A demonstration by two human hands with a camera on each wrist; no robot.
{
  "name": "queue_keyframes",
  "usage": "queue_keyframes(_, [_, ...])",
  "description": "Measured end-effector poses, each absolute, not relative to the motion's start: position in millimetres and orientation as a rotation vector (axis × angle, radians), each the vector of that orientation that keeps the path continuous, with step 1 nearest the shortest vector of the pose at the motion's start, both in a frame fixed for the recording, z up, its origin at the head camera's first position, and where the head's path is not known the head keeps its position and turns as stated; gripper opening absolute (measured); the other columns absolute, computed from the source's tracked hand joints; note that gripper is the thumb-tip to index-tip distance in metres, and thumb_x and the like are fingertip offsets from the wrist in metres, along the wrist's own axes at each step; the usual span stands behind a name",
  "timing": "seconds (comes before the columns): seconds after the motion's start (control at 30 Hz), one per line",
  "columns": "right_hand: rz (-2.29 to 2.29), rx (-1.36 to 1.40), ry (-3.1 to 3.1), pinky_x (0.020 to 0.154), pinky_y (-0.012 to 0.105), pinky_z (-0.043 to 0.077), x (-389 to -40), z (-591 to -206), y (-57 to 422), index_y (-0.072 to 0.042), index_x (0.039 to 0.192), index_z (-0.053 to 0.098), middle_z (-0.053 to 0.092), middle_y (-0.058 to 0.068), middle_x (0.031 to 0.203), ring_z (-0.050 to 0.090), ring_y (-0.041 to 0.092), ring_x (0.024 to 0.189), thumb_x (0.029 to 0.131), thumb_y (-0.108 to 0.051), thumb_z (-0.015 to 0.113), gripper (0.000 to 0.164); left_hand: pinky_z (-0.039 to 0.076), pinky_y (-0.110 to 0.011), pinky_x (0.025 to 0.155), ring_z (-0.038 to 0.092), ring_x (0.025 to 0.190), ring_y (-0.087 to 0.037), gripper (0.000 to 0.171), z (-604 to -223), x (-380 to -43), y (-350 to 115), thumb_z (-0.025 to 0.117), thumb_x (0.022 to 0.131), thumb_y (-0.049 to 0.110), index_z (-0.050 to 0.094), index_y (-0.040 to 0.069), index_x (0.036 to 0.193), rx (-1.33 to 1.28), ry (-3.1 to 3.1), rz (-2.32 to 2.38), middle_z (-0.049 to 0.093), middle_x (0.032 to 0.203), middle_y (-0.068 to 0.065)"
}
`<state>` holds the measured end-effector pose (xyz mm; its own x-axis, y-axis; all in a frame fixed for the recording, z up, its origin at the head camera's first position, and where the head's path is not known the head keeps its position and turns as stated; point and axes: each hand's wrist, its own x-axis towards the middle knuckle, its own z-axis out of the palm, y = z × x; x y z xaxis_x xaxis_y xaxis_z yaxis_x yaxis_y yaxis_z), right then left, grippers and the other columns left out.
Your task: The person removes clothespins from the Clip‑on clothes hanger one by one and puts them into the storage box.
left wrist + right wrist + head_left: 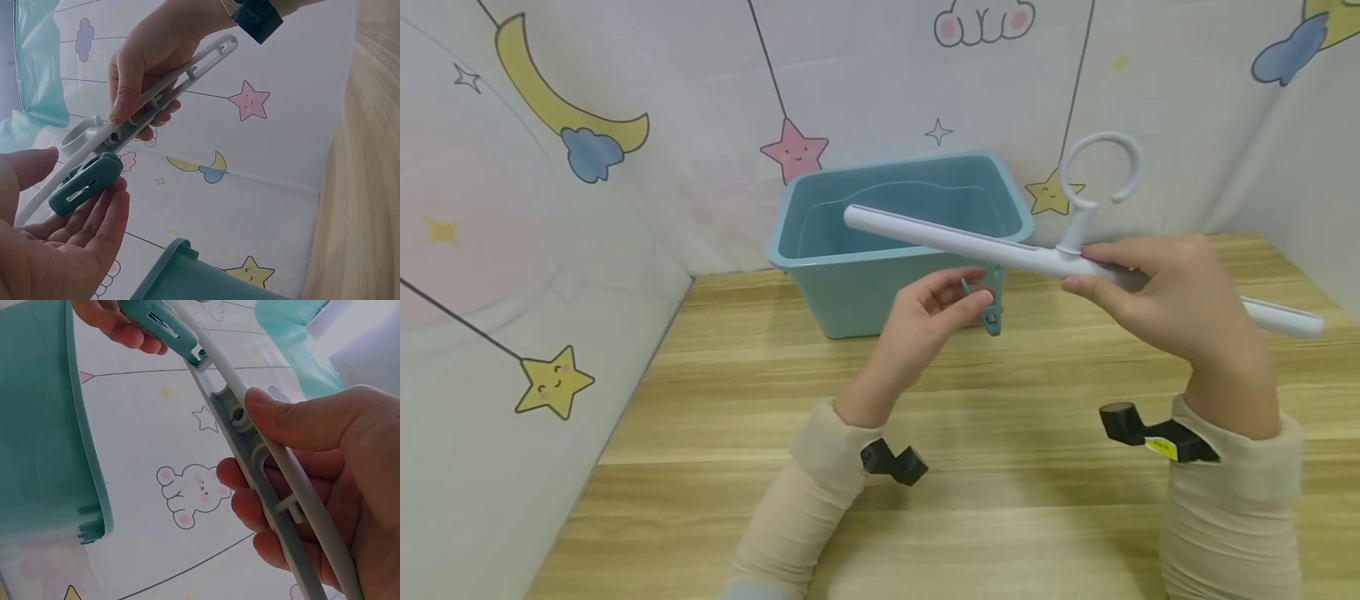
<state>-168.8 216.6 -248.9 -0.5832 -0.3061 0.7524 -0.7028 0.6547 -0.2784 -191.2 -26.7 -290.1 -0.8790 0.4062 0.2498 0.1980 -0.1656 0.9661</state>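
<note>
My right hand [1180, 292] grips the bar of a white plastic hanger [955, 239] beside its round hook, thumb on one side and fingers round the other. The hanger is held up, slanting, in front of the bin. A teal clip [87, 184] is at the hanger's hollow underside, its end overlapping the bar in the right wrist view. My left hand [925, 312] is cupped at the clip, with its fingers [103, 228] extended behind it. In the left wrist view the thumb stands a little apart from the clip.
A teal bin [850, 292] stands at the back of the wooden table [715, 417], behind both hands. A white cloth [685, 192] printed with stars and moons encloses the back and sides.
</note>
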Motion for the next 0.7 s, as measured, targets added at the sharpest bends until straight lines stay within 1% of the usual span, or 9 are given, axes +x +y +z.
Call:
queue_keyframes(0.1, [0.741,0.788,-2.179,0.061,0.005,0.038,-169.4,-249.2,216.0,0.005,0.090,0.075,0.071,0.013,0.073,0.050,-0.013,0.062,0.063,0.002,0.084,0.029,0.053,-0.039,0.089,0.067,0.086,-0.008,0.032,-290.5,-191.0,-26.5,0.058,0.095,0.001,0.055,-0.008,0.126,0.697,1.849,2.218,0.066,0.101,-0.015])
queue_keyframes(0.17, [0.733,0.804,-2.173,0.061,0.005,0.038,-170.0,-249.4,215.7,0.005,0.090,0.075,0.071,0.013,0.073,0.051,-0.013,0.063,0.064,0.000,0.084,0.028,0.053,-0.039,0.090,0.068,0.087,-0.008,0.032,-290.7,-190.9,-26.1,0.058,0.095,0.001,0.055,-0.008,0.125,0.686,1.814,2.228,0.067,0.102,-0.019])
queue_keyframes(0.27, [0.731,0.829,-2.168,0.062,0.005,0.039,-170.9,-249.2,215.5,0.006,0.091,0.075,0.072,0.013,0.074,0.052,-0.012,0.063,0.066,-0.002,0.084,0.028,0.052,-0.040,0.091,0.069,0.087,-0.009,0.031,-291.0,-191.1,-25.0,0.057,0.096,0.001,0.055,-0.009,0.125,0.682,1.765,2.236,0.064,0.109,-0.028])
queue_keyframes(0.33, [0.730,0.841,-2.166,0.062,0.005,0.039,-171.3,-248.9,215.3,0.006,0.091,0.074,0.071,0.013,0.074,0.052,-0.012,0.063,0.067,-0.003,0.083,0.027,0.052,-0.040,0.091,0.069,0.087,-0.010,0.030,-291.3,-191.4,-24.1,0.057,0.096,0.000,0.055,-0.009,0.124,0.681,1.737,2.243,0.064,0.109,-0.030])
queue_keyframes(0.4, [0.728,0.844,-2.166,0.062,0.005,0.039,-171.5,-248.4,214.8,0.006,0.091,0.074,0.072,0.013,0.074,0.052,-0.012,0.064,0.067,-0.002,0.083,0.028,0.052,-0.041,0.091,0.069,0.087,-0.011,0.029,-291.9,-191.7,-23.2,0.056,0.096,0.000,0.055,-0.010,0.123,0.676,1.700,2.253,0.067,0.103,-0.025])
queue_keyframes(0.53, [0.734,0.843,-2.168,0.063,0.004,0.039,-171.1,-248.5,213.0,0.006,0.091,0.074,0.072,0.014,0.076,0.052,-0.012,0.065,0.064,0.001,0.084,0.030,0.052,-0.042,0.090,0.069,0.085,-0.013,0.025,-293.2,-191.9,-21.8,0.055,0.096,-0.001,0.055,-0.010,0.119,0.654,1.632,2.266,0.070,0.092,-0.007])
queue_keyframes(0.57, [0.736,0.842,-2.170,0.063,0.004,0.040,-170.8,-248.7,212.5,0.006,0.091,0.074,0.072,0.014,0.076,0.052,-0.013,0.066,0.063,0.002,0.084,0.030,0.052,-0.041,0.090,0.069,0.084,-0.013,0.024,-293.6,-191.9,-21.5,0.054,0.096,-0.001,0.054,-0.011,0.119,0.648,1.621,2.265,0.070,0.090,-0.004])
queue_keyframes(0.7, [0.753,0.833,-2.178,0.065,0.004,0.040,-169.8,-249.3,211.0,0.005,0.093,0.075,0.072,0.014,0.078,0.052,-0.014,0.069,0.066,-0.002,0.084,0.029,0.053,-0.040,0.088,0.069,0.084,-0.013,0.023,-294.4,-191.7,-20.6,0.052,0.097,-0.002,0.052,-0.014,0.116,0.656,1.598,2.258,0.070,0.086,-0.001])
